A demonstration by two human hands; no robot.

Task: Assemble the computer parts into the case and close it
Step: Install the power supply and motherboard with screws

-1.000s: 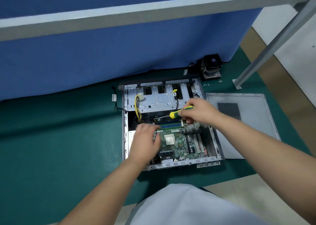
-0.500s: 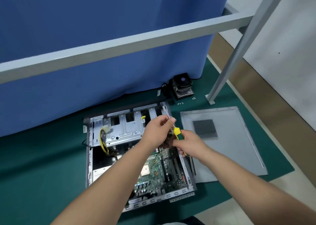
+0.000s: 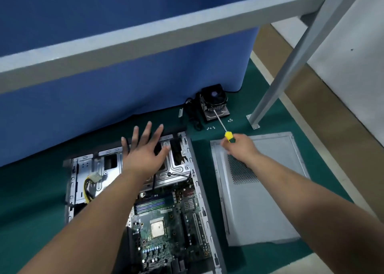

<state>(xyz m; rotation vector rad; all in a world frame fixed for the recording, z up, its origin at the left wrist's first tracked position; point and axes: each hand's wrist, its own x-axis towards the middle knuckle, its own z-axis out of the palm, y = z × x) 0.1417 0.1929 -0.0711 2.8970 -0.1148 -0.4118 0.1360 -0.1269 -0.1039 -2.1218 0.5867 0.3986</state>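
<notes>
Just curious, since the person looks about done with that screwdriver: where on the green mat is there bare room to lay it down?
Bare mat lies left of the open case, and a narrow strip runs between the case and the side panel. Up by the fan cooler it is crowded: loose screws and black cables lie there.

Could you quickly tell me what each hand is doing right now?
Left hand: open, fingers spread, holding nothing.
Right hand: grips the screwdriver.

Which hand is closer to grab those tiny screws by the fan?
Probably the left hand: it is open and free. The right hand is nearer the screws beside the cooler fan, but it already grips the screwdriver.
</notes>
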